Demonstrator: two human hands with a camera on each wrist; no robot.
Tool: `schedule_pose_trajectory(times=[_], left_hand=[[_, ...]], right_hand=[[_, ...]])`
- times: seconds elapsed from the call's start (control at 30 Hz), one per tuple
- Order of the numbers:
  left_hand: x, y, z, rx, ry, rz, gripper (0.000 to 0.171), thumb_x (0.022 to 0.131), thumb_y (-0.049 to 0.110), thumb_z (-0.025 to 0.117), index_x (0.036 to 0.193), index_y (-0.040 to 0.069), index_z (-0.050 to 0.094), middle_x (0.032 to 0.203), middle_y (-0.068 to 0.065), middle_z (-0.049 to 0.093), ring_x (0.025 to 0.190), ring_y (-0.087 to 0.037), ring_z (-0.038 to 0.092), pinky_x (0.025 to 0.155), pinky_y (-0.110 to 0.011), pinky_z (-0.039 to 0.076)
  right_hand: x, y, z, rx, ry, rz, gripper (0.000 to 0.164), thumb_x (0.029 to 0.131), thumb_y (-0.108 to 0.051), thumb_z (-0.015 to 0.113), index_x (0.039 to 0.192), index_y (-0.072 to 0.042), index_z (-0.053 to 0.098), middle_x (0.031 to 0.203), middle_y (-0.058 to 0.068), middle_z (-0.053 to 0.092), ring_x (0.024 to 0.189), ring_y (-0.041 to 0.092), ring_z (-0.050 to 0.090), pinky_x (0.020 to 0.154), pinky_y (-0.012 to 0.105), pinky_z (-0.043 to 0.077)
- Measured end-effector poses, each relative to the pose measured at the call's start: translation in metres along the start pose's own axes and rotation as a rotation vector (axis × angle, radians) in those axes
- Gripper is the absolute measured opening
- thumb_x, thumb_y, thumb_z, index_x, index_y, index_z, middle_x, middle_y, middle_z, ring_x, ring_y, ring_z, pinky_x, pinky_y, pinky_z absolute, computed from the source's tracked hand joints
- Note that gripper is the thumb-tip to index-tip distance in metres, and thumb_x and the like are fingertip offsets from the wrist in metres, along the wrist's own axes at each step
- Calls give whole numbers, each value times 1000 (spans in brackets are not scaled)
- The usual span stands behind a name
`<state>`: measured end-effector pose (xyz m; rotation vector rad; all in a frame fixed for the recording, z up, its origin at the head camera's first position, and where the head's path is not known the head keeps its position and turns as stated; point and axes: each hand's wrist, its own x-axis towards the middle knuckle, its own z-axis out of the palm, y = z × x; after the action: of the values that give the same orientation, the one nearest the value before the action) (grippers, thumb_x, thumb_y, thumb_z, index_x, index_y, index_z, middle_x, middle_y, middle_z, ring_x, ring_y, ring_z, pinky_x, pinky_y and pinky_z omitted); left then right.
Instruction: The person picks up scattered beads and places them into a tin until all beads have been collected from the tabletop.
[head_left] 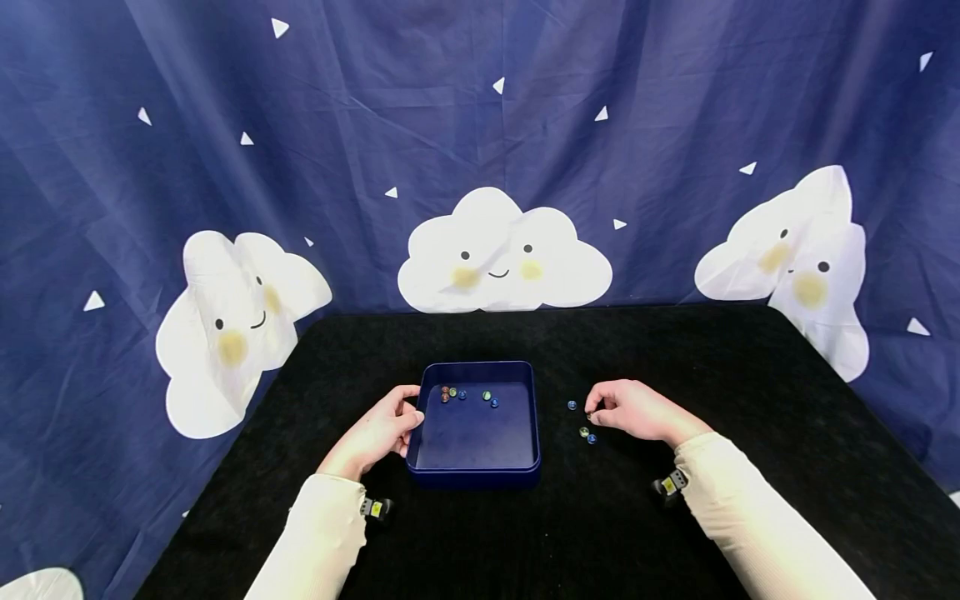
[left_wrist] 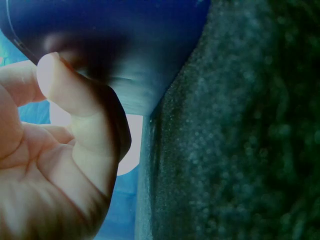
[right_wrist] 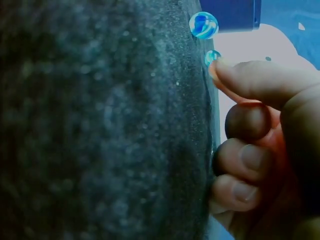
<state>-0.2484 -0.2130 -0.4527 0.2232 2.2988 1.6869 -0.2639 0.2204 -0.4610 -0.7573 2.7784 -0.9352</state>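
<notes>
My left hand point(head_left: 378, 429) grips the left wall of a dark blue square box point(head_left: 476, 478), its thumb at the rim. In the left wrist view the box's side point(left_wrist: 145, 55) rises above the curled fingers. Several glass marbles, red, green and blue, lie inside near the back; one is a blue marble point(head_left: 494, 402). Right of the box, my right hand point(head_left: 630, 408) pinches a small brownish marble point(head_left: 589, 416) between thumb and forefinger, low at the table. In the right wrist view the thumb mostly hides this pinch, and the other fingers are curled in.
Around the right fingertips lie a blue marble point(head_left: 572, 405), a green marble point(head_left: 584, 432) and another blue marble point(head_left: 592, 438). A black cloth point(head_left: 600, 533) covers the table. Behind it hangs a blue curtain point(head_left: 450, 125) printed with white clouds.
</notes>
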Motion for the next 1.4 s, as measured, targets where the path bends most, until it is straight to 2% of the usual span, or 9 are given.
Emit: schedule_pose_trajectory(times=[0.23,0.47,0.67,0.9,1.2,1.4], left_hand=[[1,-1,0,-10,-11,-6,50,97,3,57,144,1,41,90,-19,52,60,-20,52,52,-33,52],[2,0,-2,-12,-11,4,50,96,3,57,143,0,41,87,-15,51,59,-20,51,51,-32,52],[2,-1,-2,-17,-9,1,50,96,3,56,143,-1,40,86,-14,51,59,-19,51,51,-32,51],[2,-2,-1,-9,-5,3,49,96,3,55,143,-1,40,85,-13,50,59,-19,51,51,-31,51],[4,-4,0,-10,-13,-1,50,96,4,56,144,-1,40,86,-12,51,59,-19,51,51,-31,51],[3,-4,-1,-13,-1,-2,50,96,4,57,144,1,41,87,-14,51,61,-20,51,51,-32,51]], right_hand=[[1,-6,0,46,78,-5,11,88,-14,74,94,-23,71,65,-10,54,59,8,50,58,29,43],[5,-21,1,48,134,14,11,90,-17,74,95,-27,70,64,-11,53,57,8,50,56,28,43],[7,-44,1,41,161,-47,11,91,-20,74,101,-23,71,63,-13,50,57,6,50,60,28,45],[10,-62,10,50,176,-89,11,91,-18,75,101,-23,71,61,-14,46,54,5,46,59,27,44],[16,-70,19,69,185,-114,12,91,-21,75,100,-27,70,61,-12,48,49,5,47,53,28,44],[23,-76,22,54,162,-150,13,91,-21,74,101,-27,70,61,-13,45,53,5,45,57,27,44]])
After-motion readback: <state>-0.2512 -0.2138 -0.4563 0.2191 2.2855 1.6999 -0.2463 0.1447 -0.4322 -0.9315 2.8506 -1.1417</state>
